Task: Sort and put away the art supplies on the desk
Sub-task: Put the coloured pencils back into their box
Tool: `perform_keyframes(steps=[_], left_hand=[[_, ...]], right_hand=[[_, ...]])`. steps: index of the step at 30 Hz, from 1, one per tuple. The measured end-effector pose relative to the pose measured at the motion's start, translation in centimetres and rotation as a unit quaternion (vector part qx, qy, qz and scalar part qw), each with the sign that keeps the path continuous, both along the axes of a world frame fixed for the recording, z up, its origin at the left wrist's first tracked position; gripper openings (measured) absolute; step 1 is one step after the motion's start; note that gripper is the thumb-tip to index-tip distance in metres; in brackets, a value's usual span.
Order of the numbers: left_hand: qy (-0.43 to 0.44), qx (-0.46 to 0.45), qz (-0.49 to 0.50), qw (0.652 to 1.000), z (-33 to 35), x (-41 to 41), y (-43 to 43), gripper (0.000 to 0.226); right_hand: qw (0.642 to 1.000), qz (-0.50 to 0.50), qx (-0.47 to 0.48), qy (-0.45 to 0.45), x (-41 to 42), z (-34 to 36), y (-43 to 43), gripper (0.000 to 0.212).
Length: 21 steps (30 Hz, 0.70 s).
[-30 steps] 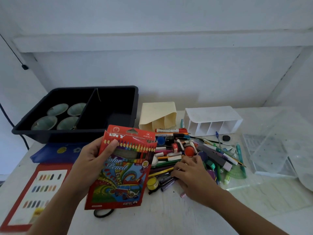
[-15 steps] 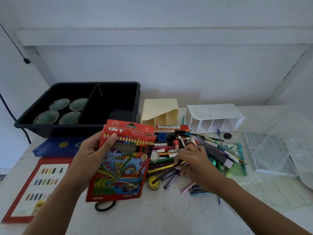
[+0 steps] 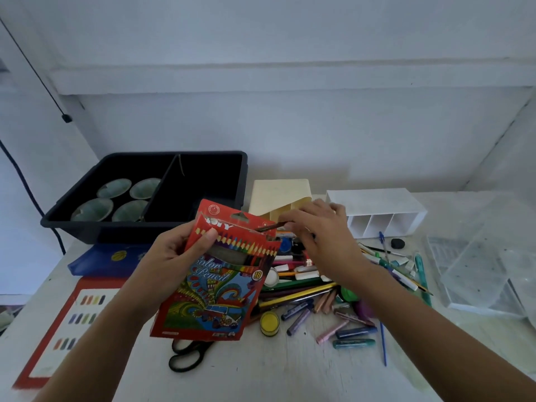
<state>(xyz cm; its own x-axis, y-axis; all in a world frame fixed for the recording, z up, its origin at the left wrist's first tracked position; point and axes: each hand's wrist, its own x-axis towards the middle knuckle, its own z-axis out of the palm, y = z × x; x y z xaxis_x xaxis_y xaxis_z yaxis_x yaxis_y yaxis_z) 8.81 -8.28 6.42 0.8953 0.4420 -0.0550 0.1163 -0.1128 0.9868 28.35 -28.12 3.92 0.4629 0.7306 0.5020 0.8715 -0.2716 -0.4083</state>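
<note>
Setting: home study or hobby corner. Evidence: white-painted tabletop (image 3: 290, 381) set in a white-walled alcove under a plain shelf (image 3: 290, 79); loose heap of pencils, crayons and markers (image 3: 301, 288); scissors (image 3: 193, 350); white compartment organiser (image 3: 374, 200); black divided tub (image 3: 121, 230) at back left; thin cable (image 3: 66, 118) clipped to the left wall.
</note>
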Motion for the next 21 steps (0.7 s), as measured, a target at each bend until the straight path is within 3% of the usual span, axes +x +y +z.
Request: perform_keyframes(steps=[4,6,11,14,17,19,21], left_hand=[[0.003,0.036,-0.012,0.999,0.4,0.3,0.2,0.019],[0.007,0.059,-0.019,0.998,0.3,0.4,0.3,0.028],[0.019,0.106,-0.023,0.994,0.3,1.1,-0.2,0.046],[0.015,0.108,-0.014,0.994,0.1,1.2,-0.2,0.047],[0.001,0.090,-0.025,0.996,0.1,1.3,-0.2,0.040],[-0.005,0.088,-0.031,0.996,0.2,1.4,-0.3,0.036],[-0.006,0.092,-0.031,0.995,0.3,1.6,-0.3,0.035]], right_hand=[[0.989,0.079,-0.017,-0.125,0.7,2.1,0.8,0.020],[0.980,0.106,-0.025,-0.167,0.7,3.0,1.4,0.020],[0.971,0.176,-0.041,-0.158,0.0,4.3,2.8,0.024],[0.986,0.157,-0.012,-0.048,0.0,3.8,2.6,0.018],[0.977,0.132,0.076,0.151,-0.1,3.3,2.2,0.027],[0.930,0.111,0.168,0.307,-0.5,3.3,2.3,0.034],[0.857,0.084,0.225,0.456,-0.7,3.4,2.6,0.036]])
